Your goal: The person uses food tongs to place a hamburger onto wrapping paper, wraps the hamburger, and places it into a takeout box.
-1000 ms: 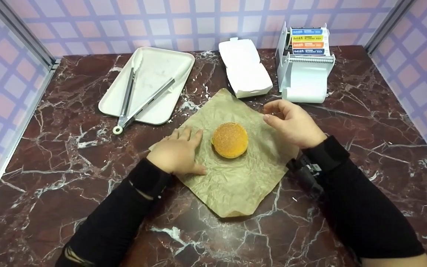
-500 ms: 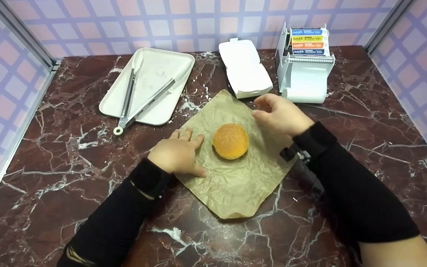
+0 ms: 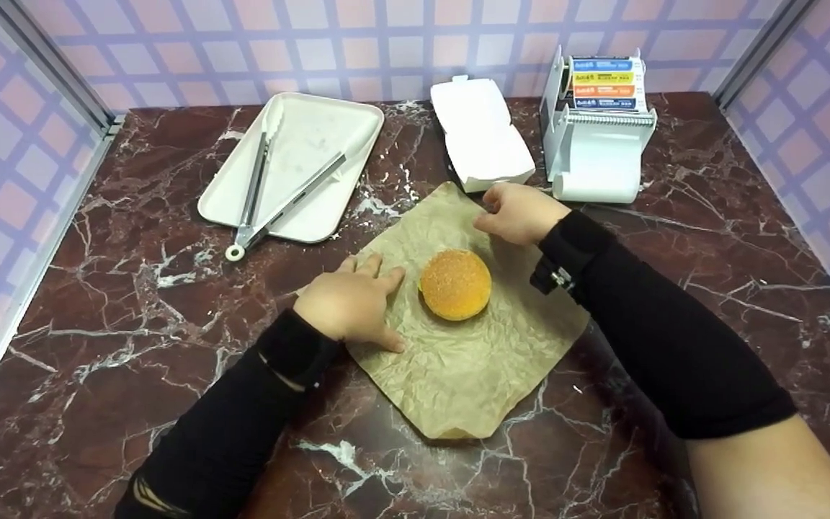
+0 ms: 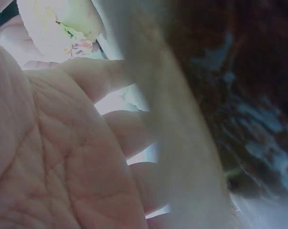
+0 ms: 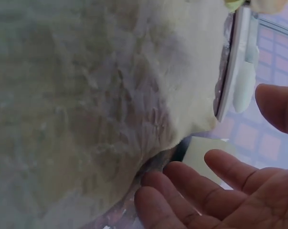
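Note:
A round hamburger (image 3: 456,285) with a sesame-topped bun sits near the middle of a crinkled sheet of brown wrapping paper (image 3: 472,375). In the left wrist view its side shows a bit of green and pink filling. My left hand (image 3: 354,301) rests with fingers spread on the paper's left part, apart from the burger. Over the paper's upper right edge is my right hand (image 3: 523,214), just in front of the white box. The right wrist view shows its thumb and fingers (image 5: 196,191) apart, with nothing between them, beside the paper's edge.
At the back left lies a cream tray (image 3: 300,216) with spread tongs (image 3: 253,187) across it. An opened white box (image 3: 491,144) stands behind the paper. To its right is a label dispenser (image 3: 599,137). Checkered walls (image 3: 314,50) bound the marbled table (image 3: 134,339).
My right hand has moved left along the paper's upper right edge, toward the paper's far corner. The left hand stays in place on the paper. The whole head view has shifted slightly.

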Tool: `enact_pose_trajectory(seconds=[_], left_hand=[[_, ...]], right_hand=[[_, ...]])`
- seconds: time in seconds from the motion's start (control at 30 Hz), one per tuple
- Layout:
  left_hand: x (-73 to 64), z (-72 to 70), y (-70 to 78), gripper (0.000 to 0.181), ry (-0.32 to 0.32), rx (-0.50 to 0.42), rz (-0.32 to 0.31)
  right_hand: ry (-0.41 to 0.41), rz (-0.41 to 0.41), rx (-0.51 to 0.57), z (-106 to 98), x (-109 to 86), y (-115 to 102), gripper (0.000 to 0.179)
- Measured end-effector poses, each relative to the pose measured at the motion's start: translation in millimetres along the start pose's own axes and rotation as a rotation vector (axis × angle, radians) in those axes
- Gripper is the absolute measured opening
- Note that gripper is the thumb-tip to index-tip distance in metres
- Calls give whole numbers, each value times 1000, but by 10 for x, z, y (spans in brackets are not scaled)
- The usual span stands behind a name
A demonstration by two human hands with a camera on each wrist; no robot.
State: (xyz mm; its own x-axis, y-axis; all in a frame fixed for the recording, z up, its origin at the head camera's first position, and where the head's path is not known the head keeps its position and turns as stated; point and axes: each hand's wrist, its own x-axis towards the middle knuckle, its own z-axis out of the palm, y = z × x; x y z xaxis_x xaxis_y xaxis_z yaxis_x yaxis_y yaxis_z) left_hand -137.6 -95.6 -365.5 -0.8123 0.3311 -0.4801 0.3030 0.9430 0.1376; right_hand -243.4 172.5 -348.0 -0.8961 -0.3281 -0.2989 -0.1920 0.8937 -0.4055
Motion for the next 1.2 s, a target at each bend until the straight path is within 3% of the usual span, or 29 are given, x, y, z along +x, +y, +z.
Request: enact_pose_trajectory(seconds=[0.23,0.47,0.8,0.97,1.2], left_hand=[[0,0,16,123,-3,8,-10],[5,7,13,123,4,12,-4],[10,7,16,124,-10,13,-10],[11,10,21,124,-13,7,-13],[13,22,11,124,-4,3,-2]], right_hand=[[17,1,-14,48,36,-15,55],[19,27,68,73,49,-17,64],[24,25,162,111,67,-18,59],[124,9,220,121,83,-51,50],[278,-77,245,125,58,-96,30]])
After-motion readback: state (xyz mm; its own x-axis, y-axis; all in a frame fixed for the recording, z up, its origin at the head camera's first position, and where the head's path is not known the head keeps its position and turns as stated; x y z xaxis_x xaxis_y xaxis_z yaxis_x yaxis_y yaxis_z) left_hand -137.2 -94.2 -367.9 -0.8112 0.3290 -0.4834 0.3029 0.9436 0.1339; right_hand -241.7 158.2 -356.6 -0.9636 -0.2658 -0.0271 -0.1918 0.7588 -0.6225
